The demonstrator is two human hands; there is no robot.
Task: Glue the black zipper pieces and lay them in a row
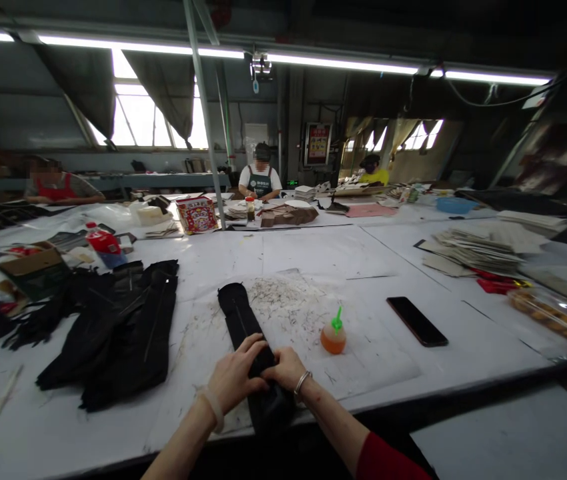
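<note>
A long, narrow black piece (238, 313), which looks like fabric or leather with a thin line along it like a zip or seam, lies on the white table (308, 250) pointing away from me. My left hand (233, 373) grips its left side, fingers over the top. From the right, my right hand (286, 369) pinches the same piece, its thumb side close to my left thumb. The fingertips are partly hidden. The near end of the piece reaches the table's front edge. Right of my hands stands a small squeeze bottle (333, 339) with orange liquid and a green nozzle.
Similar black pieces (133, 327) are heaped at left. Thread scraps (283, 300) litter the white sheet. A phone (417, 321), stacked sheets (473, 250), red-handled scissors (498, 283) and a plastic food box (558, 317) lie right. Several people sit at the far tables.
</note>
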